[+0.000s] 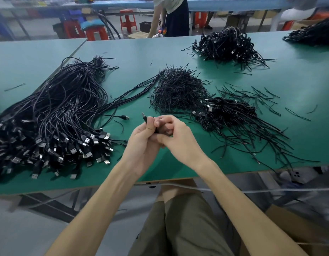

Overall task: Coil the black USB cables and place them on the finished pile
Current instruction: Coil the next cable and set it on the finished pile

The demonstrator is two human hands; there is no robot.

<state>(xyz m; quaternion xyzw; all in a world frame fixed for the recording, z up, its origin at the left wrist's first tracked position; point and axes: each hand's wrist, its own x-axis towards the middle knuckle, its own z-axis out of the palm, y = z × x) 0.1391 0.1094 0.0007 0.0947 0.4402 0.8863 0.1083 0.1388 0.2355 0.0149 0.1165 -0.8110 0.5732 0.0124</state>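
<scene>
Both my hands meet above the green table [178, 163] near its front edge. My left hand [141, 143] grips a coiled black USB cable [144, 118]; only its plug shows above my thumb. My right hand [178, 137] curls round the same bundle from the right, hiding most of it. A big heap of uncoiled black USB cables [54, 115] lies to the left, plugs toward me. A smaller pile of coiled cables [228, 113] sits just right of my hands.
A mound of short black twist ties [178, 89] lies behind my hands, with loose ties [252, 95] scattered to the right. Another coiled pile [226, 45] sits far back right. A person [171, 15] stands beyond the table, by red stools [128, 20].
</scene>
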